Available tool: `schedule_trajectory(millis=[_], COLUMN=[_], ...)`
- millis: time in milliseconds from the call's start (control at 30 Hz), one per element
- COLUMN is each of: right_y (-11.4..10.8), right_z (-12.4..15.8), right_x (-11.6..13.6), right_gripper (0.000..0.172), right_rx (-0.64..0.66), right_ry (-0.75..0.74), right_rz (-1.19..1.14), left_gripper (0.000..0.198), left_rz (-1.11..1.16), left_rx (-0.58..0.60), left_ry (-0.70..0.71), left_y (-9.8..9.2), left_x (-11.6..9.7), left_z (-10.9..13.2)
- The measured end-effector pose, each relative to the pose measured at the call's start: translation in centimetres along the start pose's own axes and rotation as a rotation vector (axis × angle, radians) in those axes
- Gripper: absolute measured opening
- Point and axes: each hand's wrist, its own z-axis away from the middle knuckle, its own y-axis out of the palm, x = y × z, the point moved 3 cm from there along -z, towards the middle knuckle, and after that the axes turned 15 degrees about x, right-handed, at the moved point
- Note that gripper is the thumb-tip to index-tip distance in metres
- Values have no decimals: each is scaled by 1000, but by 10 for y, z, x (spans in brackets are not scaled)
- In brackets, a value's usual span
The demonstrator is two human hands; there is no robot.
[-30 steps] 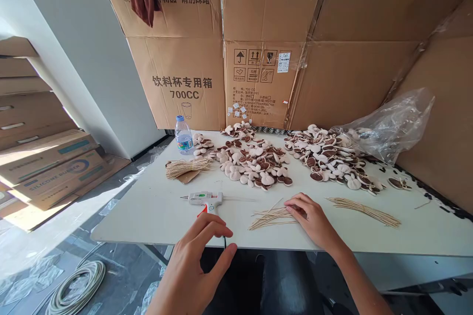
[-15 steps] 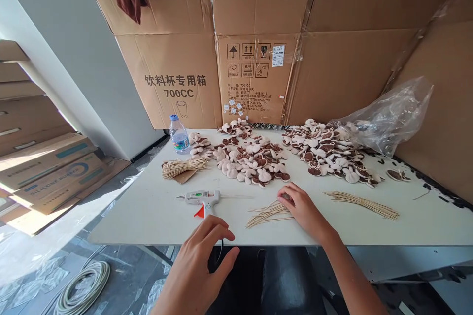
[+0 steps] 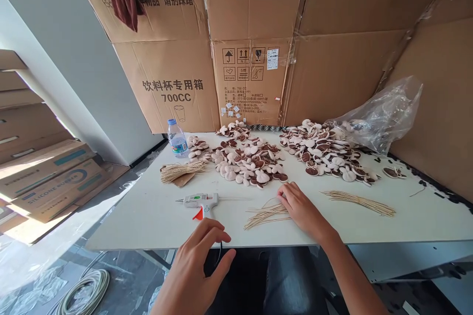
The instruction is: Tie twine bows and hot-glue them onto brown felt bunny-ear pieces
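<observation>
My right hand (image 3: 300, 206) is at a loose, fanned pile of thin pale sticks (image 3: 263, 216) on the table. Its fingers are closed at the pile's right end and hide the stick ends there. My left hand (image 3: 203, 261) hangs at the table's front edge, thumb and fingers apart, holding nothing. Just beyond it a white glue gun (image 3: 201, 201) with a red trigger lies on its side, a clear glue stick (image 3: 234, 199) poking out of its back. Behind lies a heap of pale and brown plush pieces (image 3: 251, 160).
A second plush heap (image 3: 328, 150) lies right of the first, beside a clear plastic bag (image 3: 384, 113). Stick bundles lie left (image 3: 183, 171) and right (image 3: 360, 202). A water bottle (image 3: 177, 140) stands at back left. Cardboard walls (image 3: 251, 19) enclose the white table (image 3: 129, 221).
The view has tilted up slightly, so the scene sits a little lower and further left. Both hands keep nearly the same pose, the right still at the loose sticks.
</observation>
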Motion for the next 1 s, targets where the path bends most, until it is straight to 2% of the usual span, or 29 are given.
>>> schedule_trajectory(millis=[300, 500, 600, 667, 733, 800, 867, 900, 933, 1000], right_y=[-23, -28, -32, -36, -38, -38, -37, -36, -35, -34], right_z=[8, 13, 15, 18, 20, 24, 29, 31, 33, 37], right_x=[35, 50, 56, 64, 76, 90, 105, 111, 117, 125], right_gripper=[16, 22, 22, 20, 16, 14, 17, 19, 21, 24], right_rx=[-223, -458, -489, -445, -336, -181, -76, -37, -5, 40], right_ry=[-148, -223, -233, -236, -250, -293, -354, -382, -408, -448], right_rz=[16, -15, -70, -116, -174, -284, -398, -437, -462, -484], left_gripper=[18, 19, 22, 22, 27, 44, 64, 67, 60, 28], left_rz=[48, 59, 73, 55, 4, -63, -96, -88, -62, 15], left_rx=[-72, -175, -177, -194, -227, -230, -172, -129, -83, 12], left_ry=[26, 40, 22, 22, 42, 93, 171, 206, 235, 259], left_y=[-8, -13, -12, -12, -13, -13, -12, -12, -11, -11], left_x=[-5, -7, -5, -4, -6, -10, -15, -18, -21, -24], left_z=[-2, 1, 2, 3, 5, 7, 8, 9, 9, 9])
